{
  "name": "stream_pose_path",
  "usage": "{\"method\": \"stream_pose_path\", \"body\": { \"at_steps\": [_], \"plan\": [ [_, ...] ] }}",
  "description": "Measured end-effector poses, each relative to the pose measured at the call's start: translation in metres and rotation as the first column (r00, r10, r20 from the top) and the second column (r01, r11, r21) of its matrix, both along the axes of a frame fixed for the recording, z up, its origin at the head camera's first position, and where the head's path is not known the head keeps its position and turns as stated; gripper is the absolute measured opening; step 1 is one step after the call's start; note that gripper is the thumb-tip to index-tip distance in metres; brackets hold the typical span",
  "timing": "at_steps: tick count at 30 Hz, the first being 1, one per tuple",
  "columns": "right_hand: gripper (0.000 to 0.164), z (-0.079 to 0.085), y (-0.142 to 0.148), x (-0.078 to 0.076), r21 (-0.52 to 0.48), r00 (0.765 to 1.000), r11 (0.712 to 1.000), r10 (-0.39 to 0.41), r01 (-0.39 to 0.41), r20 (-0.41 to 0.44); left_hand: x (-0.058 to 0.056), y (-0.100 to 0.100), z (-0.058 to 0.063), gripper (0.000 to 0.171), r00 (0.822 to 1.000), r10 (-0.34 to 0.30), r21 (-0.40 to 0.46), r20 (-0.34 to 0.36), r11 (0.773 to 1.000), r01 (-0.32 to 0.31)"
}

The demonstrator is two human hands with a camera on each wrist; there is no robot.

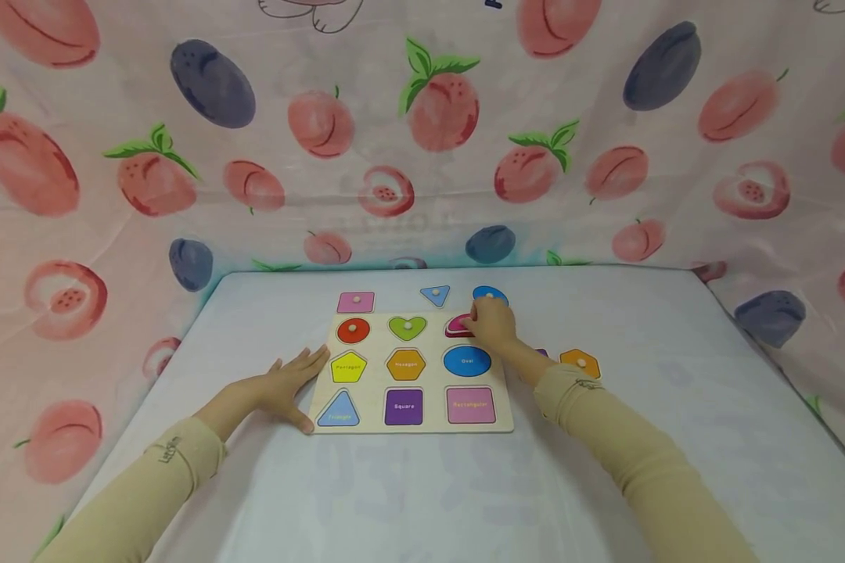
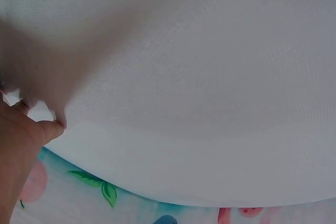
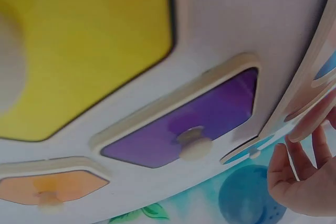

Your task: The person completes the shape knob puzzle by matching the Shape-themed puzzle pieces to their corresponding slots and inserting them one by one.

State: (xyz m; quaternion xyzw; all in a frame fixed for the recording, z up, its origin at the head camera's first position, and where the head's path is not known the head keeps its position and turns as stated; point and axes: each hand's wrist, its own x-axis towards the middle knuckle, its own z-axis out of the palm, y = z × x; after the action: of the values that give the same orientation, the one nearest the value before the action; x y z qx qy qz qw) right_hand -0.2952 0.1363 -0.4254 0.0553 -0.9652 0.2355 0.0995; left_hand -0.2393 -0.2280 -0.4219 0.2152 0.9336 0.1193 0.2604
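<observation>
A wooden shape board [image 1: 422, 383] lies on the table. My left hand [image 1: 285, 389] rests at its left edge, fingers spread and straight. At the board's upper right, my right hand [image 1: 495, 324] pinches a magenta half-round piece [image 1: 456, 322] over its recess; the piece looks slightly off its outline, and the fingers hide its knob. A red circle [image 1: 354, 330] and a green heart [image 1: 407, 328], both with knobs, sit in the same row. Below them show printed recesses, among them the blue oval recess [image 1: 467, 361].
Behind the board lie a pink rectangle piece [image 1: 348, 303], a blue triangle piece [image 1: 434, 297] and a blue oval piece [image 1: 480, 292]. To the right are an orange hexagon piece [image 1: 573, 361], a purple square piece [image 3: 226, 108] and a yellow pentagon piece [image 3: 94, 45]. Printed fabric hangs behind.
</observation>
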Motion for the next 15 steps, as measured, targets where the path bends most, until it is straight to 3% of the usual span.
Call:
{"method": "stream_pose_path", "body": {
  "at_steps": [15],
  "plan": [
    [0.026, -0.003, -0.012, -0.004, 0.076, 0.998, 0.996, -0.049, 0.045, 0.047, -0.001, 0.0, 0.0, 0.129, 1.0, 0.007, -0.003, 0.0, 1.0, -0.007]
  ]
}}
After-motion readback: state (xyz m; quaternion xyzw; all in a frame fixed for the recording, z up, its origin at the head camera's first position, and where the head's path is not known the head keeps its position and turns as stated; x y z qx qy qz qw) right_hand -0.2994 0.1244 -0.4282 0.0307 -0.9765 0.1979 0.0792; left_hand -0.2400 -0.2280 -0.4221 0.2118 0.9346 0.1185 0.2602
